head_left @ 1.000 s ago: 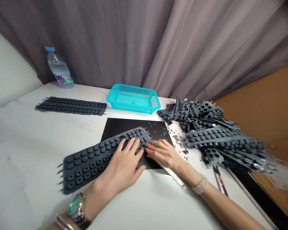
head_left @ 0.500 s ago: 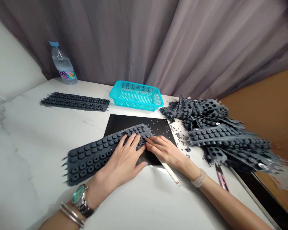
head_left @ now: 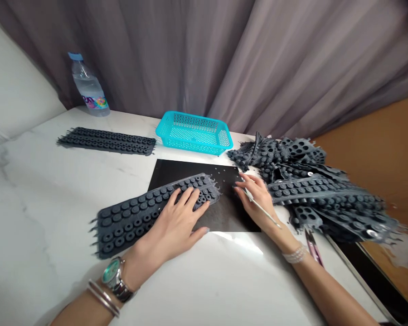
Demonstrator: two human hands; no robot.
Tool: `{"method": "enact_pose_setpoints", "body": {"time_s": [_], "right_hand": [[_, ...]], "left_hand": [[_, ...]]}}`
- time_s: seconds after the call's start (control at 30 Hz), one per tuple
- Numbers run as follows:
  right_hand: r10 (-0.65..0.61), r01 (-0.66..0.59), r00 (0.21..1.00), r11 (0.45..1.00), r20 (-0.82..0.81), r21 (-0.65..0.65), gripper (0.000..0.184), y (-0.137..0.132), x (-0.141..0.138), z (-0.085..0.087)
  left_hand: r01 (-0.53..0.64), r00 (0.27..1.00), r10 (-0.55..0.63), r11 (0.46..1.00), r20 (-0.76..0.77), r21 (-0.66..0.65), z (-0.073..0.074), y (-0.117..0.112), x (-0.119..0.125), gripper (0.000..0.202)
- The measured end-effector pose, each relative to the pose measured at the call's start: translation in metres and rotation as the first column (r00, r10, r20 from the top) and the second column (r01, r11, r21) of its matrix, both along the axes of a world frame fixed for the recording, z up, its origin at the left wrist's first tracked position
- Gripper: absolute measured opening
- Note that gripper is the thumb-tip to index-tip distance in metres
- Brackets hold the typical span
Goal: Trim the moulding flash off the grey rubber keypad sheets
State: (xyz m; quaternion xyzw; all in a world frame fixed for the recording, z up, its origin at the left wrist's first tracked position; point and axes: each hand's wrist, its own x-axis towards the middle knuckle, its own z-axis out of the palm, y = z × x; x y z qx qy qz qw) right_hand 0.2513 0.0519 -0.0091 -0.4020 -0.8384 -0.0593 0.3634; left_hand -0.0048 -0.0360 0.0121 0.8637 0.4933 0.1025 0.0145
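Observation:
My left hand [head_left: 175, 222] lies flat with fingers spread on a dark grey moulded rubber strip [head_left: 122, 216] bearing rows of round knobs and rings. The strip slants across a black mat [head_left: 229, 213] and out onto the table. My right hand [head_left: 258, 203], over the mat's right part, is closed round a thin white stick-like tool [head_left: 265, 213]. Its tip is hidden by the fingers. Small dark round bits [head_left: 223, 181] are scattered on the mat near the strip's ragged end.
A turquoise basket [head_left: 195, 147] stands behind the mat. Another knobbed strip [head_left: 109, 141] lies at back left, near a water bottle [head_left: 90, 88]. To the right is a heap of rubber strips [head_left: 309, 185], with purple-handled snips [head_left: 313, 249] in front.
My right hand has moved right, away from the strip's end, taking the white tool along. My left hand stays on the strip.

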Motion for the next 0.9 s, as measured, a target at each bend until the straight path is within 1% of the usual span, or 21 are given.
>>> {"method": "enact_pose_setpoints", "body": {"time_s": [0.03, 0.1, 0.2, 0.27, 0.37, 0.5, 0.6, 0.7, 0.8, 0.9], "right_hand": [[0.021, -0.021, 1.000, 1.000, 0.017, -0.004, 0.013, -0.002, -0.001, 0.003], [0.124, -0.123, 0.991, 0.992, 0.045, -0.018, 0.014, -0.007, -0.008, 0.007], [0.317, -0.313, 0.942, 0.948, 0.110, -0.056, 0.018, -0.014, -0.026, 0.009], [0.377, -0.369, 0.912, 0.926, 0.164, -0.075, 0.020, -0.016, -0.035, 0.008], [0.370, -0.362, 0.906, 0.929, 0.207, -0.077, 0.021, -0.014, -0.041, 0.005], [0.363, -0.363, 0.905, 0.931, 0.221, -0.045, 0.020, -0.011, -0.040, 0.002], [0.378, -0.388, 0.888, 0.922, 0.263, -0.015, 0.020, -0.010, -0.040, 0.000], [0.390, -0.406, 0.862, 0.914, 0.323, -0.019, 0.021, -0.010, -0.039, -0.002], [0.395, -0.405, 0.843, 0.913, 0.364, -0.053, 0.020, -0.011, -0.040, 0.002], [0.394, -0.398, 0.812, 0.914, 0.432, -0.085, 0.020, -0.014, -0.043, 0.010]], "left_hand": [[0.007, 1.000, -0.007, 1.000, 0.001, 0.004, 0.000, 0.000, 0.000, 0.054], [0.022, 1.000, -0.022, 1.000, 0.000, 0.003, 0.001, -0.001, -0.001, 0.053], [0.039, 0.999, -0.039, 0.999, 0.005, -0.009, 0.004, -0.001, -0.002, 0.052], [0.049, 0.999, -0.049, 0.999, 0.009, -0.016, 0.006, -0.001, -0.002, 0.051], [0.058, 0.998, -0.058, 0.998, 0.008, -0.021, 0.006, 0.000, -0.002, 0.050], [0.056, 0.998, -0.055, 0.998, 0.016, -0.033, 0.006, 0.001, -0.002, 0.050], [0.057, 0.998, -0.056, 0.997, 0.021, -0.044, 0.006, 0.001, -0.002, 0.050], [0.060, 0.998, -0.059, 0.997, 0.020, -0.054, 0.007, 0.001, -0.003, 0.051], [0.059, 0.998, -0.058, 0.997, 0.022, -0.048, 0.007, 0.001, -0.003, 0.051], [0.061, 0.998, -0.061, 0.997, 0.023, -0.045, 0.007, 0.001, -0.003, 0.052]]}}
